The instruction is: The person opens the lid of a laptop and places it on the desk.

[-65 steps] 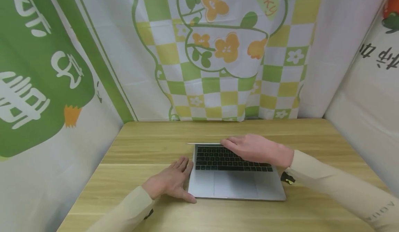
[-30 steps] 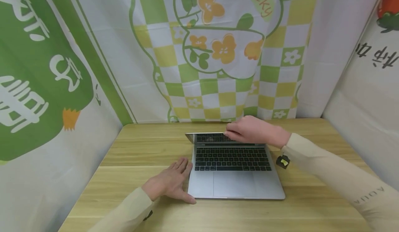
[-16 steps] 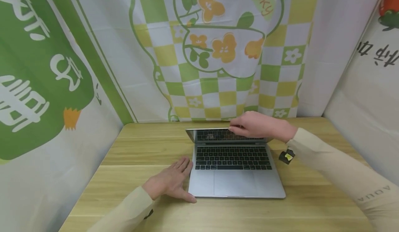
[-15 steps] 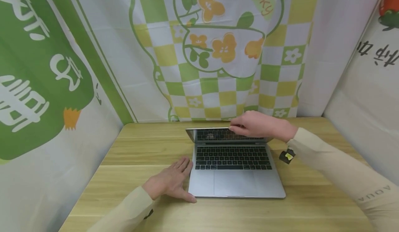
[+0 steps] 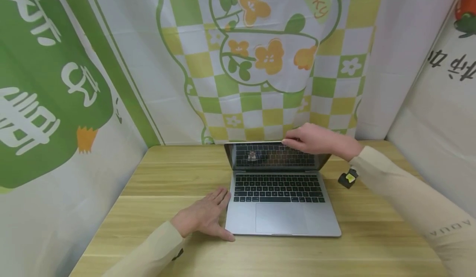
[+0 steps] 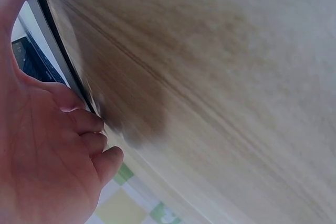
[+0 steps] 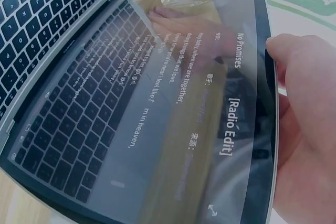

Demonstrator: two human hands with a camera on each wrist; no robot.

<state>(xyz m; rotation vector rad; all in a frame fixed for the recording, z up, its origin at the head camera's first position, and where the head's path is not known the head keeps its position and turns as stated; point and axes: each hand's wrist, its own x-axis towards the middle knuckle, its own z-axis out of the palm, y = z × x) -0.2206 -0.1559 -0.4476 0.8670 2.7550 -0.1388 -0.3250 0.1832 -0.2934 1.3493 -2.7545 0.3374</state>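
A silver laptop (image 5: 280,220) with a black keyboard (image 5: 279,188) lies on the wooden table, its lid (image 5: 273,155) tilted up and leaning back. My right hand (image 5: 316,139) pinches the lid's top edge, right of the middle. Up close in the right wrist view, the thumb (image 7: 286,45) lies at the screen's border, and the lit screen (image 7: 184,93) shows white text with the keyboard mirrored in it. Flat beside the laptop's left side is my left hand (image 5: 204,215), fingers extended along the edge and thumb at the front left corner.
The wooden table (image 5: 163,173) runs back to a hanging cloth (image 5: 267,103) with green and yellow checks, close behind the lid. White printed cloths stand on the left and right. A small black device (image 5: 348,178) sits under the right wrist.
The lid has swung from nearly edge-on to a steep upward tilt, uncovering the dark screen. My right hand has risen and moved back with its edge. My left hand has stayed in place.
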